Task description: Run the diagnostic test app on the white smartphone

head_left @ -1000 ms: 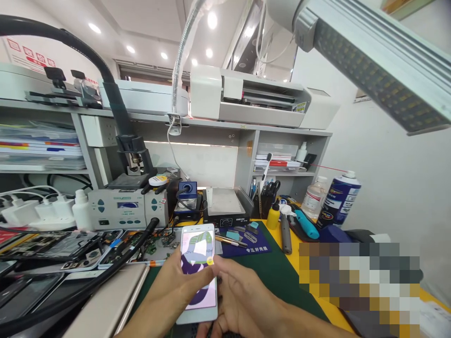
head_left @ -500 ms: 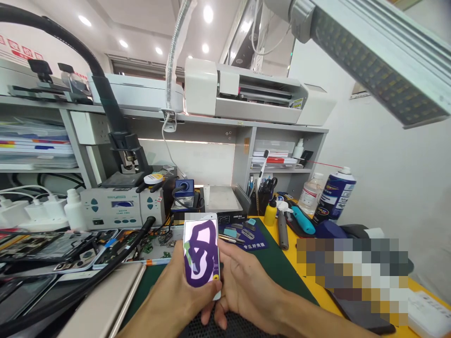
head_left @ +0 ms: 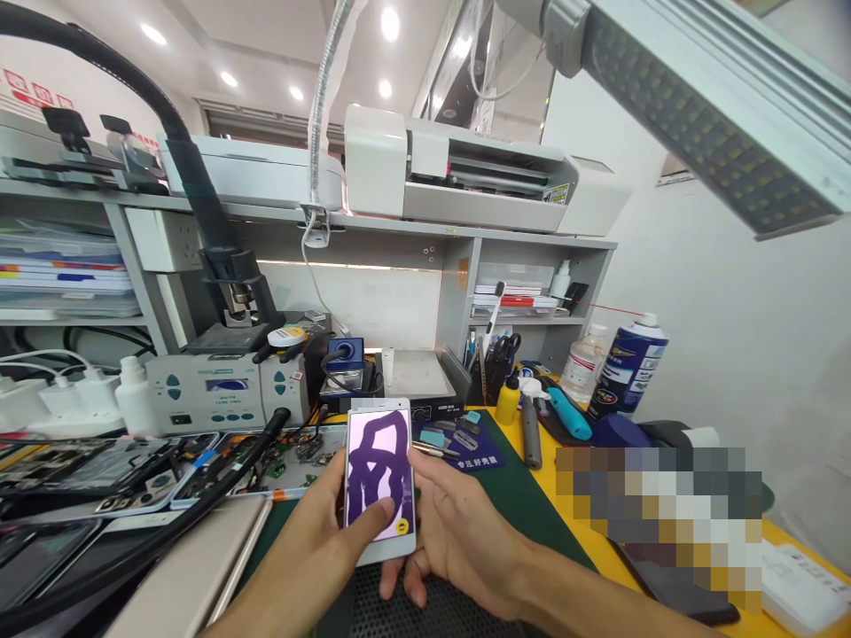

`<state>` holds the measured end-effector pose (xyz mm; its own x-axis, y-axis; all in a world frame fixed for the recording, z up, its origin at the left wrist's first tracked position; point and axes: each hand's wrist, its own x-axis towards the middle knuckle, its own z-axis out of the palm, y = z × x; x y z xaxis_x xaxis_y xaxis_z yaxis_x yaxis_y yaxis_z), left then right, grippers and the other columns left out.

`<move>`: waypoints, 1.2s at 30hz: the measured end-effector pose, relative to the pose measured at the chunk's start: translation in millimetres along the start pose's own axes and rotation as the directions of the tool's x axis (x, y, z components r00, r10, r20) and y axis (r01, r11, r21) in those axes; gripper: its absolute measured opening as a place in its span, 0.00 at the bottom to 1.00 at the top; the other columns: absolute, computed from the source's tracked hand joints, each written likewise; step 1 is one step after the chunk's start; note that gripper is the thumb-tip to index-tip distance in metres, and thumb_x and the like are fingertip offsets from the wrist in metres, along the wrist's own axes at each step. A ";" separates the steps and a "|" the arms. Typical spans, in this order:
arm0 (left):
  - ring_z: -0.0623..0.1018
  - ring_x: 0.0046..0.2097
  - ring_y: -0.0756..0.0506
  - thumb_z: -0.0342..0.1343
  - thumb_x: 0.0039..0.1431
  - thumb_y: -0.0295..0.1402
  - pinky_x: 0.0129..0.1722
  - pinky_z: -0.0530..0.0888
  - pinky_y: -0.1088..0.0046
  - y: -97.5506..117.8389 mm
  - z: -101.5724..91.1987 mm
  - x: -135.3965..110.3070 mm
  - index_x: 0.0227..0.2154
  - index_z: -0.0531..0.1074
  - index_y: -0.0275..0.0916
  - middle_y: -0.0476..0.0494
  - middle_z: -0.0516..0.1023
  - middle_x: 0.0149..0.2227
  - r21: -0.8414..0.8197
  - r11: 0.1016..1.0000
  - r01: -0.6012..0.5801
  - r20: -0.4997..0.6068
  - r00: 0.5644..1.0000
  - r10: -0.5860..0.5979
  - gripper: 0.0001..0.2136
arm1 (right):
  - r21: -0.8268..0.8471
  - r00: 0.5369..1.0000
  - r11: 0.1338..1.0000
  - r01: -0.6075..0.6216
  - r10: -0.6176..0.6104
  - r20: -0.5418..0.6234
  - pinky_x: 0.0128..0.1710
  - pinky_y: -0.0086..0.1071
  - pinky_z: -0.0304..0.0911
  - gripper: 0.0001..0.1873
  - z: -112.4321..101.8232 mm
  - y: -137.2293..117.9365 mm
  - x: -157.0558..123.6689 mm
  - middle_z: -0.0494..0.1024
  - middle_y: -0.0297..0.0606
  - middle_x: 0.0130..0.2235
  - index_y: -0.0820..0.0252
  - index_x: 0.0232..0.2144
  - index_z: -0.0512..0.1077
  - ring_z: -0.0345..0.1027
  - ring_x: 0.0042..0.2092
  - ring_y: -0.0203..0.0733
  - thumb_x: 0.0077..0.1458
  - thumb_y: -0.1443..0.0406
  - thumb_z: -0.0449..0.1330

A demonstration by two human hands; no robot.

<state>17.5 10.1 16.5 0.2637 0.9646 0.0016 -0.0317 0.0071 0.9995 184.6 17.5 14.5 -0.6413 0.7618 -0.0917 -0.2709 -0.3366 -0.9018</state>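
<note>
Over a black perforated surface (head_left: pixel 425 610) in the near foreground, a left hand (head_left: pixel 332 523) grips a white phone (head_left: pixel 379 443), thumb laid on its purple-streaked screen. The right hand (head_left: pixel 465 527) meets the phone's right edge, fingers loosely curled; whether they pinch it cannot be told. A green mat (head_left: pixel 532 507) lies to the right, a gray control unit (head_left: pixel 256 399) farther left, and a white machine (head_left: pixel 488 202) tops the far shelf (head_left: pixel 458 232).
</note>
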 end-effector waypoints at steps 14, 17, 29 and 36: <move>0.77 0.32 0.45 0.63 0.54 0.49 0.32 0.70 0.74 14.3 -3.3 2.0 0.37 0.79 0.39 0.48 0.84 0.29 -0.031 0.992 0.120 -0.142 0.982 -0.123 0.18 | -0.045 1.000 0.999 -0.025 0.025 -0.002 0.17 0.22 0.60 0.34 3.7 4.7 -1.0 0.75 0.43 0.33 0.64 0.51 0.69 0.72 0.26 0.38 0.65 0.42 0.44; 0.76 0.29 0.47 0.65 0.52 0.45 0.30 0.68 0.76 21.1 -3.2 -1.0 0.26 0.78 0.38 0.49 0.82 0.24 -0.016 0.992 0.128 -0.166 0.978 -0.129 0.14 | -0.076 0.999 0.997 -0.034 0.033 -0.010 0.17 0.22 0.59 0.36 5.0 5.5 -1.5 0.74 0.42 0.32 0.65 0.49 0.69 0.72 0.26 0.38 0.61 0.39 0.47; 0.76 0.32 0.44 0.54 0.60 0.49 0.35 0.70 0.71 6.4 -11.6 4.5 0.25 0.75 0.39 0.47 0.82 0.27 -0.055 0.997 0.047 -0.123 0.991 -0.053 0.19 | -0.113 0.999 0.993 -0.031 0.032 0.003 0.18 0.21 0.59 0.35 6.9 7.3 -1.3 0.74 0.42 0.31 0.65 0.40 0.72 0.71 0.27 0.38 0.60 0.38 0.48; 0.79 0.39 0.39 0.49 0.64 0.50 0.44 0.69 0.65 6.6 -13.0 3.9 0.37 0.78 0.40 0.47 0.85 0.34 -0.150 0.987 0.055 -0.092 0.993 -0.069 0.20 | -0.104 0.999 0.994 -0.033 0.032 -0.009 0.17 0.21 0.58 0.36 8.0 5.3 -2.4 0.73 0.43 0.30 0.66 0.38 0.72 0.71 0.26 0.37 0.63 0.39 0.44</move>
<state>5.7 17.3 22.7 0.1750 0.9821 -0.0703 -0.1612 0.0990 0.9819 178.9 9.5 13.3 -0.6434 0.7555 -0.1241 -0.1738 -0.3019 -0.9373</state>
